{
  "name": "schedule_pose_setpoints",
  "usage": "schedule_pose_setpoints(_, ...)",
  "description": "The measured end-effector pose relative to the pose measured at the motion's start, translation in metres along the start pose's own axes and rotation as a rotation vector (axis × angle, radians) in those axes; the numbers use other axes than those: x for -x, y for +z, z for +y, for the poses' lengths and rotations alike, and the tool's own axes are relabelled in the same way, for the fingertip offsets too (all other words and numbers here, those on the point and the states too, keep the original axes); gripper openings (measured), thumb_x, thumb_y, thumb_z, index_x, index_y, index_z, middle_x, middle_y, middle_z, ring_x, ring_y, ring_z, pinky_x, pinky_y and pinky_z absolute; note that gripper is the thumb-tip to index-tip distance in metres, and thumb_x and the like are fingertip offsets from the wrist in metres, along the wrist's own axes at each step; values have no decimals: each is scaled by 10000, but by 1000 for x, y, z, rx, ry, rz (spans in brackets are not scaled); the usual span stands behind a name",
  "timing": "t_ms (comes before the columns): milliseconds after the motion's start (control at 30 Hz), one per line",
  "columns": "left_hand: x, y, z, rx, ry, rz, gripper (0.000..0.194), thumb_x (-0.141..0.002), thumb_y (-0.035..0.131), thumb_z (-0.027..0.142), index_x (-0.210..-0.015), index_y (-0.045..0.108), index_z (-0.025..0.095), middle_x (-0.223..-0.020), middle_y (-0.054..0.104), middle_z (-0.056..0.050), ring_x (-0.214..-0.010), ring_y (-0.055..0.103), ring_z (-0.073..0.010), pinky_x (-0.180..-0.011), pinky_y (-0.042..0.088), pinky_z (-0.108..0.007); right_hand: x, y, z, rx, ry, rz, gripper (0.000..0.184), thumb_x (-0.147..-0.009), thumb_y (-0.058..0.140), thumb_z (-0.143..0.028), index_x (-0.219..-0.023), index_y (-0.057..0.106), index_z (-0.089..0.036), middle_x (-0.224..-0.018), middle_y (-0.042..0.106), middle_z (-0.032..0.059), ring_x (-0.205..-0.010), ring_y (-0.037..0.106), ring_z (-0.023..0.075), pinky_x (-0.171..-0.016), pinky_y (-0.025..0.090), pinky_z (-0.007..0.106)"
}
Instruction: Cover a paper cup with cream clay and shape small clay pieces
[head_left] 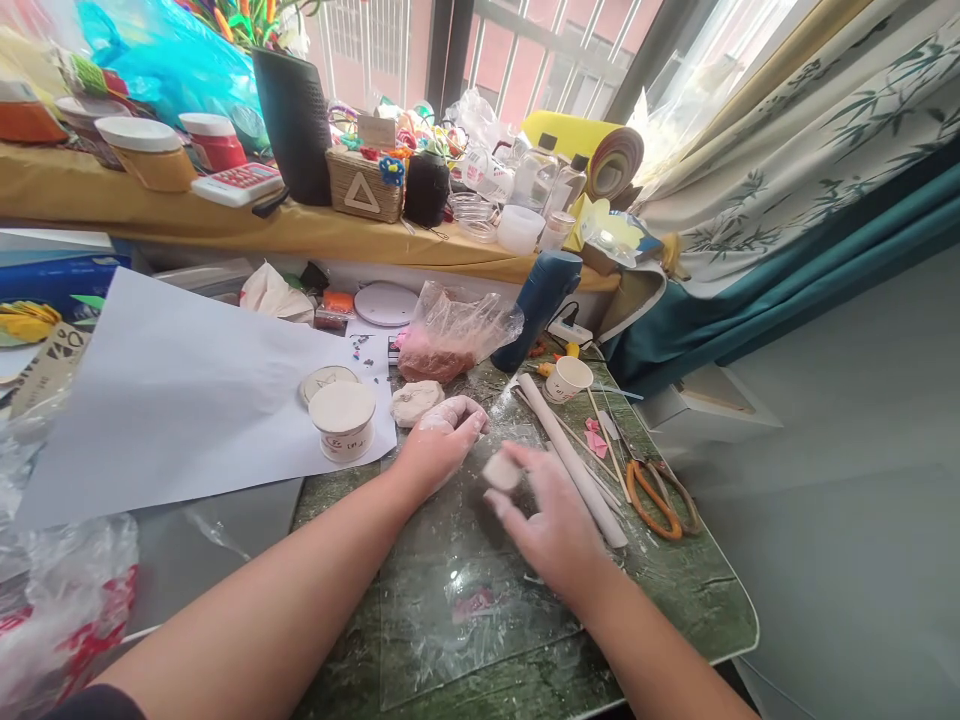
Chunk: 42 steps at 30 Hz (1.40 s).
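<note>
My right hand (555, 515), slightly blurred, pinches a small pale piece of clay (501, 472) between thumb and fingers above a clear plastic sheet (480, 640). My left hand (444, 440) is dusted with white and has its fingers curled together; whether anything is inside them is hidden. Just behind it lies a larger lump of pale clay (417, 400). A paper cup topped with a flat clay disc (342, 408) stands to the left, with another round clay disc (319, 383) behind it. To the right of my right hand lies a pale rolling pin (574, 462).
Orange-handled scissors (654, 500), thin sticks (609, 445) and a paper cup (568, 380) are on the right. A dark blue bottle (536, 310) stands behind, beside bagged reddish-brown clay (435, 355). White paper (202, 400) covers the left. Jars and craft supplies line the sill (450, 255).
</note>
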<state>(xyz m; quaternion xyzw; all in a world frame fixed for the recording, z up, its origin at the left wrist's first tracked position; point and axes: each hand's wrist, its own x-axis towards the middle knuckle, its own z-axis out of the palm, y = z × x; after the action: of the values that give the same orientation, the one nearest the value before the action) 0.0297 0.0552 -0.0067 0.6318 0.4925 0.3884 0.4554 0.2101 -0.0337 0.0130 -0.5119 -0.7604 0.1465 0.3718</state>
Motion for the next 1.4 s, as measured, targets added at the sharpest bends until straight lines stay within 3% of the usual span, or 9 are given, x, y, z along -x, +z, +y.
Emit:
schedule_pose_setpoints(200,0,1,-2,-12,23,-4,235,-929,526,382,-811,660,228,-850,710,-6,-843,626,-202,-798,465,-312,13,28,13,68,23,-72,539,-907,655,-323,-1416,497,-247,-1322,629,129,-1244,575,323,-1067,489,557)
schedule_pose_setpoints(333,-1,2,-6,52,19,-5,244,-930,517,392,-813,646,222,-869,717,-29,-878,641,-213,-818,490,-320,0,32,9,29,61,-164,365,-901,626,-225,-1262,643,-274,-1233,681,101,-1163,610,323,-1032,498,567)
schedule_pose_setpoints(533,-1,0,-4,-4,25,-11,236,-934,524,385,-808,654,235,-841,707,-12,-829,636,-200,-804,478,-320,-1,25,7,-668,521,18,291,-894,678,-428,-1107,632,-236,-1118,729,85,-959,705,250,-858,586,434)
schedule_pose_setpoints(667,0,0,-3,-9,14,-9,236,-948,512,376,-822,650,231,-841,704,-9,-816,627,-195,-784,463,-314,2,19,4,-1014,671,37,322,-835,762,-453,-988,604,-217,-1083,736,93,-901,725,236,-807,595,405)
schedule_pose_setpoints(767,0,1,-3,-10,-6,-18,243,-950,509,389,-832,651,229,-831,700,-10,-784,618,-191,-756,461,-310,-5,6,-8,-873,624,87,306,-816,795,-406,-969,625,-204,-1019,738,84,-854,712,215,-803,596,401)
schedule_pose_setpoints(967,0,1,-2,-51,-13,-13,253,-949,506,399,-832,657,234,-834,687,-6,-802,606,-193,-760,443,-315,-14,-18,-23,-513,133,431,266,-889,713,-251,-1117,576,-266,-1297,613,90,-1196,634,249,-973,565,461)
schedule_pose_setpoints(1133,-1,2,-6,16,-5,-22,260,-948,500,408,-838,643,221,-837,693,-12,-786,617,-187,-760,472,-308,18,12,13,-120,208,62,424,-916,653,-283,-1319,526,-256,-1291,627,120,-1213,626,285,-1036,531,544)
schedule_pose_setpoints(1267,-1,3,-9,4,29,-20,262,-942,505,409,-838,656,222,-847,698,-15,-803,619,-191,-771,477,-311,26,24,22,71,93,93,486,-918,642,-274,-1379,493,-239,-1357,588,135,-1314,549,303,-1125,449,565)
schedule_pose_setpoints(1400,-1,2,-4,4,22,-13,249,-935,505,387,-825,654,221,-833,692,-13,-791,611,-190,-761,467,-316,13,30,22,100,79,19,450,-928,627,-254,-1365,520,-232,-1320,621,135,-1253,584,312,-1078,483,563)
